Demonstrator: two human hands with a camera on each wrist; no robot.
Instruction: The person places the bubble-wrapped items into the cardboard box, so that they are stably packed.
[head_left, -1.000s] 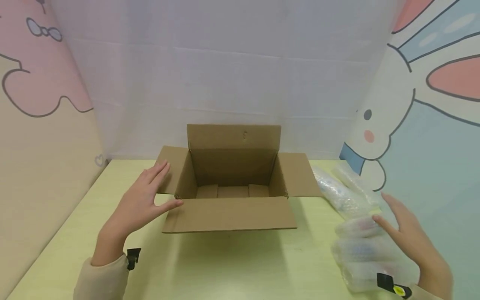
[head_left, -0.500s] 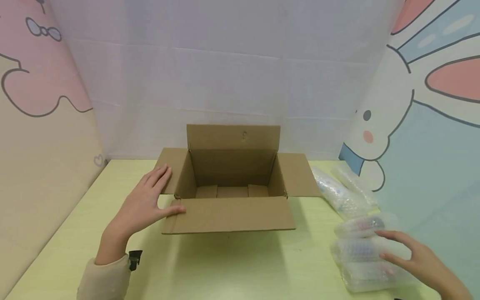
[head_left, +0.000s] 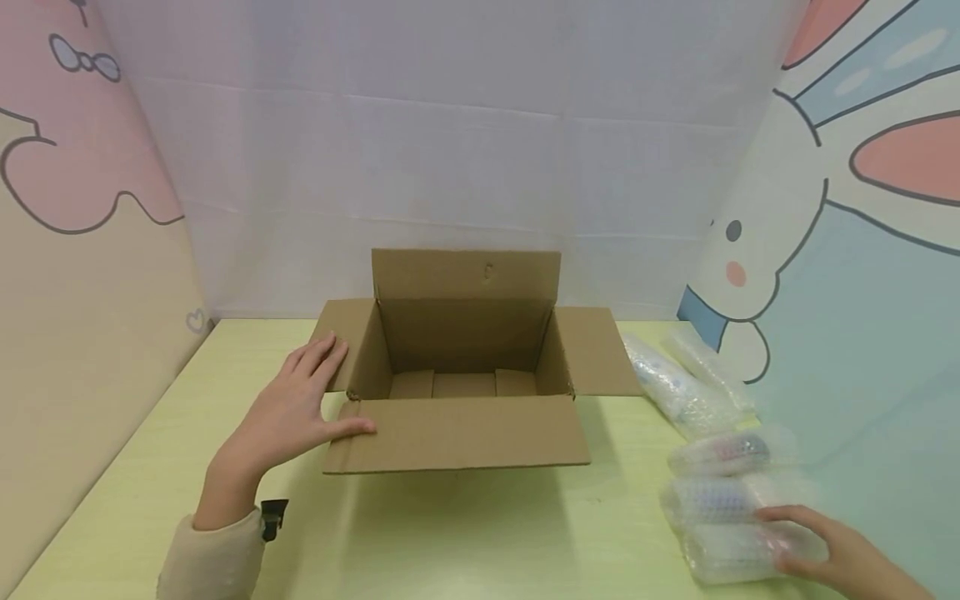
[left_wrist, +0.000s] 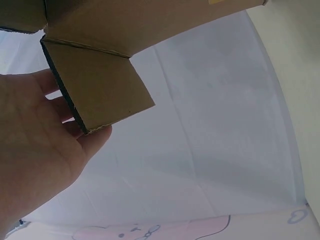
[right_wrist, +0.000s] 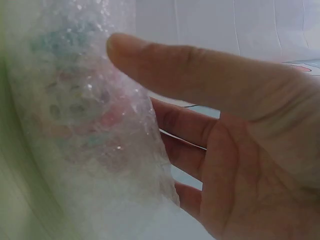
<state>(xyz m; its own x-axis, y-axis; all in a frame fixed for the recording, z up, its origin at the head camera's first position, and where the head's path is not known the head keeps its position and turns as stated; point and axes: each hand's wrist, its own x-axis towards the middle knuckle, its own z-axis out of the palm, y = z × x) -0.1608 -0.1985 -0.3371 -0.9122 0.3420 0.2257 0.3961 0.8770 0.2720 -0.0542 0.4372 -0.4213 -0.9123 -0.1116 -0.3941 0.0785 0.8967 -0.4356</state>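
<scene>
An open cardboard box (head_left: pixel 457 433) stands mid-table with all its flaps folded outward. My left hand (head_left: pixel 288 412) rests on its left flap (head_left: pixel 348 321), the thumb over the corner of the front flap. From below, the left wrist view shows the fingers (left_wrist: pixel 95 142) behind the flap (left_wrist: pixel 100 90). At the right, my right hand (head_left: pixel 843 554) is at the nearest bubble-wrapped bundle (head_left: pixel 727 552). In the right wrist view the thumb (right_wrist: pixel 165 65) overlaps the bundle's near side (right_wrist: pixel 75 110), and the fingers pass behind it. Bubble wrap blurs what is inside.
Two more wrapped bundles lie just beyond, one with blue (head_left: pixel 708 498) and one with a dark red patch (head_left: pixel 738 450). Longer bubble-wrapped pieces (head_left: pixel 678 387) lie behind them, by the right wall. A white cloth (head_left: pixel 465 167) hangs behind the box.
My right hand has come down and toward me, from beside the farther bundles to the nearest one. My left hand has settled lower on the flap, which tips slightly down.
</scene>
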